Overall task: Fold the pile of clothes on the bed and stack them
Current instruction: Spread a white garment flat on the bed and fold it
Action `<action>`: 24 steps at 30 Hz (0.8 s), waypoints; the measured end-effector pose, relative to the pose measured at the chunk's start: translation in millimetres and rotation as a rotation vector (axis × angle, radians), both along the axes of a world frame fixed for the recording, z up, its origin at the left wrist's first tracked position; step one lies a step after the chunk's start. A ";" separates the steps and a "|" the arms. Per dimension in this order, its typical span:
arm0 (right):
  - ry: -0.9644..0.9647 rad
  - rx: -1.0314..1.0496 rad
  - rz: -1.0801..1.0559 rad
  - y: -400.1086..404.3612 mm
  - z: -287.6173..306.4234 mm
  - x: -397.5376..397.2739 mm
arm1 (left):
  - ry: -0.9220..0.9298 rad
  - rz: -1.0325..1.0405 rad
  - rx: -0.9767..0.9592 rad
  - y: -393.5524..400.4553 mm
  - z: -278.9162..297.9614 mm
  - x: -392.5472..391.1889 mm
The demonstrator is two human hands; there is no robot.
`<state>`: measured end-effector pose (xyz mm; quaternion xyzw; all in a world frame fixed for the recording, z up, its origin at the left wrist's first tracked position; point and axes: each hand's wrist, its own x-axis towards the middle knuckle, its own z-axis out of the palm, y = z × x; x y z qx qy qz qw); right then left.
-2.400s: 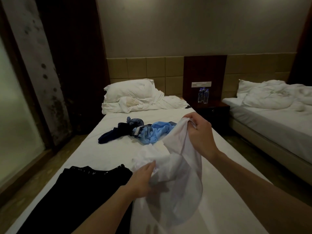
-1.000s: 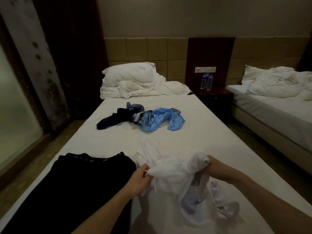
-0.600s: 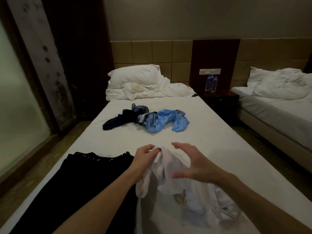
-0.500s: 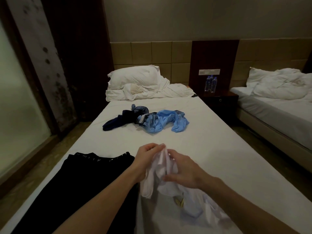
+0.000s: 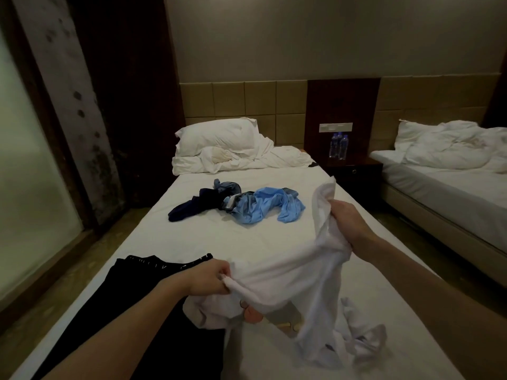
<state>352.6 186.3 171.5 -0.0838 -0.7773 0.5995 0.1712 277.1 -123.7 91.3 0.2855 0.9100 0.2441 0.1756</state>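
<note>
Stretching a white garment point(image 5: 288, 275) between both hands, the person is now holding it spread wide above the near end of the bed point(image 5: 219, 237), where half a second ago the two hands were bunched together over a crumpled wad of the same cloth. The left hand point(image 5: 204, 278) is pinching one edge low and near the black garment point(image 5: 153, 283), its fingers curled tight on the fabric. The right hand point(image 5: 348, 223) is gripping another edge higher up and further out to the right, fist closed round a gathered fold that is standing up above the knuckles. Between them the cloth is hanging in a slack sheet, and its lower part is trailing down in loose twists onto the sheet at the lower right; a printed patch is showing faintly on the drooping underside, too unclear to read.

Elsewhere little is differing from before. The black garment is still lying flat at the near left of the mattress. Further up the bed the blue garment point(image 5: 263, 208) and the dark navy garment point(image 5: 192, 208) are lying tangled together, touching, in the same heap. A pillow point(image 5: 216, 134) is sitting on rumpled bedding at the head, and two water bottles point(image 5: 338, 146) are standing on the nightstand point(image 5: 354, 171) beside a second bed point(image 5: 452, 187).
</note>
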 end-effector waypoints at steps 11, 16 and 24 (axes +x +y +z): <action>-0.318 0.656 0.280 -15.3 -59.3 16.0 | 0.244 -0.083 0.454 25.8 28.2 20.7; -0.129 0.656 0.477 -65.6 -63.5 0.4 | 0.290 -0.162 0.353 54.9 45.1 38.6; 0.248 0.632 0.172 -46.1 -9.1 7.7 | 0.395 0.082 -0.217 12.9 28.0 26.0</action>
